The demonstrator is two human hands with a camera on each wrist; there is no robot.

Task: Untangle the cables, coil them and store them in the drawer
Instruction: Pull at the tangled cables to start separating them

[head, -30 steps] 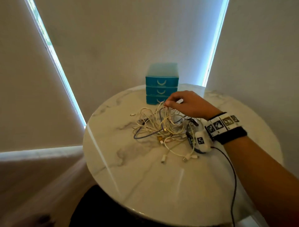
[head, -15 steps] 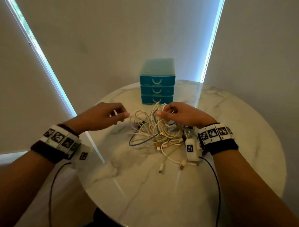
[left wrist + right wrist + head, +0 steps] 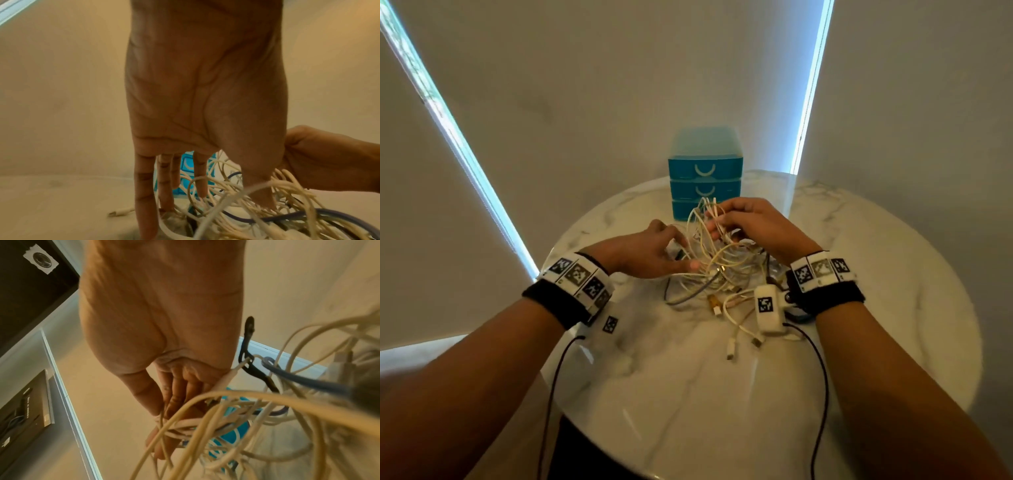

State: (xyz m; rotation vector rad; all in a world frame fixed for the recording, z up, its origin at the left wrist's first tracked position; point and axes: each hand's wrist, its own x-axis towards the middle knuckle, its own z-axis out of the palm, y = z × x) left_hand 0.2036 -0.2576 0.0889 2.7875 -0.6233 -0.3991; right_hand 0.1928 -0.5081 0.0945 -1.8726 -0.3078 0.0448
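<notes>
Right hand (image 3: 753,226) fingers pinching cream cables (image 3: 714,260); left hand (image 3: 643,253) fingers straight, spread, touching them.

Bottom drawer of the blue drawer unit (image 3: 704,171) is mostly covered by the raised cable tangle (image 3: 717,260) and the right hand (image 3: 753,226). Can't separate individual cables or trace ends inside the knot. Right wrist view: near strands are blurred, fingertips (image 3: 162,449) buried in loops. Left wrist view: left hand (image 3: 203,91) blocks most of the scene. The counter (image 3: 893,308) is cut off at the bottom edge of the head view.
</notes>
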